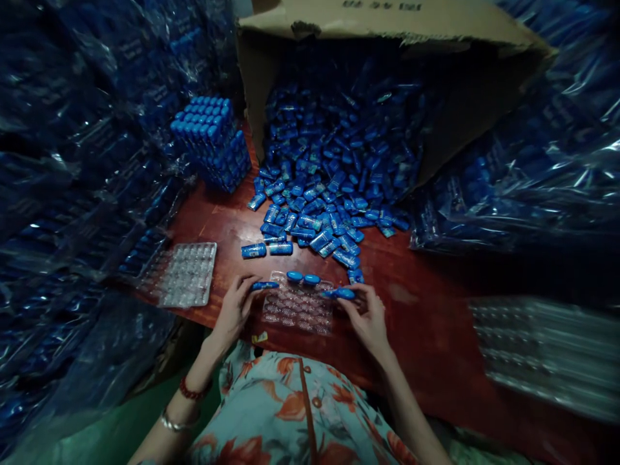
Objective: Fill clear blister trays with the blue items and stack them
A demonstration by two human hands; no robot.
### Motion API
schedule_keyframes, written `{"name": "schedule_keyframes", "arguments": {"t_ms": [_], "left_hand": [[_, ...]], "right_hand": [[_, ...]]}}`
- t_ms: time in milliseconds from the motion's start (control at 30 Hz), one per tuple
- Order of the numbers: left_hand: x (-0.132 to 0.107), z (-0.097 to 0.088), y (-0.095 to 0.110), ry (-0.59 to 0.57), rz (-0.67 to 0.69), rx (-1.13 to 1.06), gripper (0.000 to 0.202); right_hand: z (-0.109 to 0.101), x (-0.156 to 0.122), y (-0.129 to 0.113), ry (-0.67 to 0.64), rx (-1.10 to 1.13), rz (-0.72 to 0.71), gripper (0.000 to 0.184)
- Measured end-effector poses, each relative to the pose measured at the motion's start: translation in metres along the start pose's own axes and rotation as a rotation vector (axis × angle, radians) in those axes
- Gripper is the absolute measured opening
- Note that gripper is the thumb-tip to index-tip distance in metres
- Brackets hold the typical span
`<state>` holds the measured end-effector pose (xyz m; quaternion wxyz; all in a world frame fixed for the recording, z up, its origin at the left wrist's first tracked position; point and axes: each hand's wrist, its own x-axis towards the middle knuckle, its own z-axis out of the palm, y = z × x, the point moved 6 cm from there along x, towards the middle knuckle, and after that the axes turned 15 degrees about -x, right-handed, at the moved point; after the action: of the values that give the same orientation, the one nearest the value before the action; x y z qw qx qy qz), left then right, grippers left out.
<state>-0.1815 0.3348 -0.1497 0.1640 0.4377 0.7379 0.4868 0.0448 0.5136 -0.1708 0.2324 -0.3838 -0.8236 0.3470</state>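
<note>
A clear plastic blister tray (298,309) lies on the red-brown table (411,310) right in front of me. Two blue tubes (303,278) stand in its far row. My left hand (236,307) pinches a small blue tube (265,285) at the tray's left edge. My right hand (367,314) grips another blue tube (340,294) at the tray's right edge. A heap of loose blue tubes (329,187) spills towards the tray from a tipped cardboard box (387,26).
A second empty clear tray (186,274) lies to the left. A filled block of blue tubes (213,139) stands at the back left. Plastic-wrapped packs (72,194) are piled on both sides, and a stack of clear trays (547,355) sits at the right.
</note>
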Motion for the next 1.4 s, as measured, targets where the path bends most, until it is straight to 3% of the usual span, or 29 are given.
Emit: {"name": "schedule_keyframes", "arguments": {"t_ms": [133,233,333,467,600,733,833,933,1000,1100,1200,1300,1400], "left_hand": [[0.000,0.033,0.016,-0.133,0.061,-0.057,0.032],[0.006,0.049,0.014,-0.177,0.137,-0.037,0.032],[0.007,0.058,0.011,-0.273,0.267,0.096,0.032],[0.006,0.062,0.018,-0.374,0.421,0.213,0.031],[0.007,0.074,0.029,-0.508,0.388,0.356,0.030],[0.008,0.089,0.037,-0.630,0.335,0.502,0.034],[0.007,0.090,0.038,-0.641,0.383,0.551,0.036],[0.003,0.078,0.031,-0.543,0.485,0.470,0.039],[0.007,0.063,0.024,-0.395,0.512,0.357,0.041],[0.033,0.033,0.006,-0.079,0.342,0.251,0.036],[0.065,0.008,-0.021,0.120,-0.013,0.418,0.041],[0.081,-0.004,-0.042,0.043,-0.234,0.614,0.047],[0.079,-0.006,-0.049,-0.087,-0.219,0.679,0.039]], "right_hand": [[0.027,-0.009,-0.014,-0.006,-0.080,-0.148,0.021],[0.033,-0.005,-0.028,-0.035,-0.254,-0.381,0.022],[0.034,-0.001,-0.039,-0.117,-0.546,-0.573,0.026],[0.038,0.007,-0.054,-0.231,-0.826,-0.724,0.027],[0.044,0.013,-0.069,-0.330,-0.879,-0.782,0.024],[0.048,0.013,-0.072,-0.369,-0.861,-0.773,0.027],[0.049,0.007,-0.064,-0.331,-0.869,-0.752,0.031],[0.040,0.004,-0.051,-0.198,-0.778,-0.718,0.029],[0.023,0.014,-0.039,-0.005,-0.699,-0.599,0.028],[-0.004,0.044,-0.012,0.215,-0.792,-0.251,0.032],[-0.007,0.072,0.012,0.079,-0.903,-0.021,0.039],[0.001,0.079,0.025,-0.068,-0.754,-0.002,0.030],[-0.001,0.065,0.033,0.014,-0.575,-0.012,0.026]]}}
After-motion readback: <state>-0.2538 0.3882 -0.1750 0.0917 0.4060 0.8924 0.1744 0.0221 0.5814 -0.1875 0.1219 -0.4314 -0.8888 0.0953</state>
